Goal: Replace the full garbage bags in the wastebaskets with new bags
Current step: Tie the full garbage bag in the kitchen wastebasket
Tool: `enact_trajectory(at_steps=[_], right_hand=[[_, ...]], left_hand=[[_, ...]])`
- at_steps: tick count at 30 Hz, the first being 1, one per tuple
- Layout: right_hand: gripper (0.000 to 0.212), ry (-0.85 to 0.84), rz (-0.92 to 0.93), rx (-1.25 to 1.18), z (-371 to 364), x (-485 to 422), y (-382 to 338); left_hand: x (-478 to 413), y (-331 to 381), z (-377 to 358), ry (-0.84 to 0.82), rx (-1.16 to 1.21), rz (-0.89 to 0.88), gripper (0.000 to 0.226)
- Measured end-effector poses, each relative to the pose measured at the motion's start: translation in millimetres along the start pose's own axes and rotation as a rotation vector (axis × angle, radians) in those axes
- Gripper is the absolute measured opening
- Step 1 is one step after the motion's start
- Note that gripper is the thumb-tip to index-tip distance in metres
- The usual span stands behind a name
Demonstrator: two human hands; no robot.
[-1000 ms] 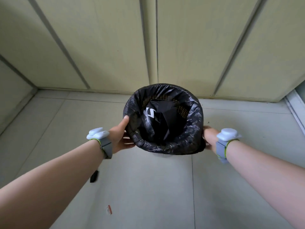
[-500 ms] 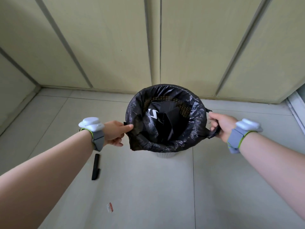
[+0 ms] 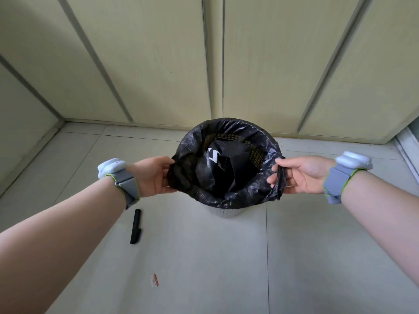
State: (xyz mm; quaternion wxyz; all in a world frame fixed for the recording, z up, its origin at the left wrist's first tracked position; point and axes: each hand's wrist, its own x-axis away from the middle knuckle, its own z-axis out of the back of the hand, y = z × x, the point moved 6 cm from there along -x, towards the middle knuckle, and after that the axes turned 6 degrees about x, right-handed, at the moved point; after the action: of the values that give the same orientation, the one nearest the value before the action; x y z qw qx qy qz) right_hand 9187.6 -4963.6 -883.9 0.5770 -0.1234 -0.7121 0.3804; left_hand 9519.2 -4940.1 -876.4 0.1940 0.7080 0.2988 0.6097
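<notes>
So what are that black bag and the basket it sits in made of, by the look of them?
The black bag looks like thin plastic film: glossy, crinkled, bunching where the left hand and right hand pinch it. The wastebasket seems moulded plastic, pale and matte, with a mesh of small holes; coated metal is possible too.

White marks show on a black wrapper (image 3: 226,168) lying inside the garbage bag (image 3: 238,123). They look like bits of big letters, but folds hide most of them, so no word can be read. A little scrap (image 3: 154,280) on the floor (image 3: 226,257) has red on it, too small to read.
</notes>
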Motion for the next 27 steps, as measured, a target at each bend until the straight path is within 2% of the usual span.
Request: enact_trajectory(at_steps=[2,5,10,13,15,19,21,23,27], right_hand=[[0.021,-0.036,-0.016,0.038,-6.4,0.8,2.9],[0.021,-0.045,0.016,-0.028,-10.4,2.1,1.8],[0.023,-0.008,-0.009,-0.068,-11.9,3.5,6.3],[0.023,0.01,0.026,-0.09,-9.5,6.3,-0.9],[0.023,-0.019,0.03,-0.076,-12.4,11.5,-3.0],[0.022,-0.04,0.032,-0.045,-17.1,20.0,-2.5],[0.018,0.056,0.073,-0.145,-9.6,20.6,-9.6],[0.016,0.187,0.151,-0.266,4.8,20.8,-19.4],[0.017,0.389,0.293,-0.31,19.6,20.4,-40.7]], left_hand=[[2.1,-6.9,0.6,0.0,-0.062,0.042,0.022],[7.6,-12.8,3.0,0.0,-0.131,0.097,0.022],[12.5,-20.0,11.5,0.074,-0.102,0.091,0.016],[19.1,-36.1,6.4,0.005,-0.188,0.18,0.02],[25.9,-37.2,2.6,-0.046,-0.234,0.166,0.02],[35.0,-11.6,-5.3,-0.12,0.034,0.022,0.029],[33.8,0.3,-2.9,-0.048,0.117,-0.016,0.041],[31.1,10.6,1.9,0.105,0.091,-0.079,0.038],[26.1,43.4,11.5,0.462,-0.212,-0.345,0.027]])
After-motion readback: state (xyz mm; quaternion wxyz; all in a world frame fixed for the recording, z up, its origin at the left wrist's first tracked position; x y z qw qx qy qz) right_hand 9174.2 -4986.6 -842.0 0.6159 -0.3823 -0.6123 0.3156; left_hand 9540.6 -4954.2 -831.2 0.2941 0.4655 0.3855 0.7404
